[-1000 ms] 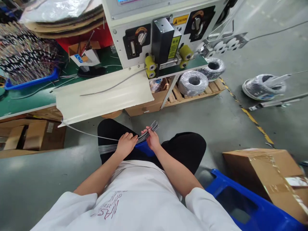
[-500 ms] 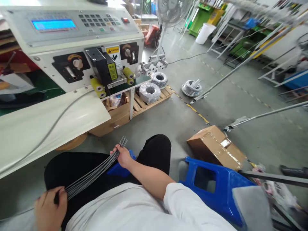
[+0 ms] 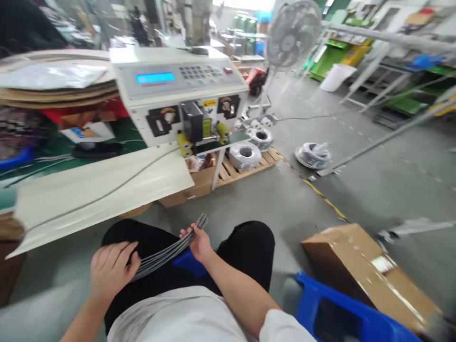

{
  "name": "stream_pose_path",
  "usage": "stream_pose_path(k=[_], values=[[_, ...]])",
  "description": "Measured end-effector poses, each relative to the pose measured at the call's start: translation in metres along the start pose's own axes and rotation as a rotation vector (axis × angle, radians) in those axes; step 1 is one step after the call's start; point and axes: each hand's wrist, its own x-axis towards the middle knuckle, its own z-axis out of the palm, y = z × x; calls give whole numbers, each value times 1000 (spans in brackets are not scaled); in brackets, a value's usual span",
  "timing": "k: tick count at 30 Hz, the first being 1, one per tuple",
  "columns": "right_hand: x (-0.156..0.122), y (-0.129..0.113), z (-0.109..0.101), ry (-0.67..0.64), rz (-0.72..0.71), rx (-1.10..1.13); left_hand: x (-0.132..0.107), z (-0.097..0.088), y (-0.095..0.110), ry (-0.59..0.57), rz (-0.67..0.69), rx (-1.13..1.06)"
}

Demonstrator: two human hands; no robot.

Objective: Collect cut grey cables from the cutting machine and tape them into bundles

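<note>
A bundle of thin grey cables [image 3: 162, 257] lies slantwise above my black-trousered lap. My right hand [image 3: 200, 244] is closed around it near its far end, where the tips stick out past the fingers. At the near end, my left hand [image 3: 112, 268] curls over the bundle with thumb and fingers bent round it; the cable ends there are hidden under the palm. In front stands a wire cutting machine [image 3: 185, 90] with a lit blue display. One grey cable [image 3: 117, 189] runs out of its rollers along a cream-coloured chute [image 3: 156, 183].
Coils of grey cable [image 3: 245, 156] sit on a wooden pallet [image 3: 231, 175] under the machine, and another coil [image 3: 313, 154] lies on the floor. To my right are a cardboard box [image 3: 370, 270] and a blue plastic stool [image 3: 342, 308]. A fan [image 3: 294, 35] stands behind.
The view has swung left and pulled back, showing more of the bench. My left hand has come up and nearer to my right hand, still at the bundle's near end.
</note>
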Motion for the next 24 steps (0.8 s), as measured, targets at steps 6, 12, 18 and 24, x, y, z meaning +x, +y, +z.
stream_pose_path(k=[6,12,18,24], values=[[-3,0,4,30,-7,-40,105,-5,-5,78,-214,2],[-4,0,0,27,16,-79,153,1,-9,-94,-310,-37],[-2,2,0,43,-3,-137,163,7,-18,-221,-329,-83],[-1,2,0,49,-36,-242,147,-2,-22,-277,-344,-71]])
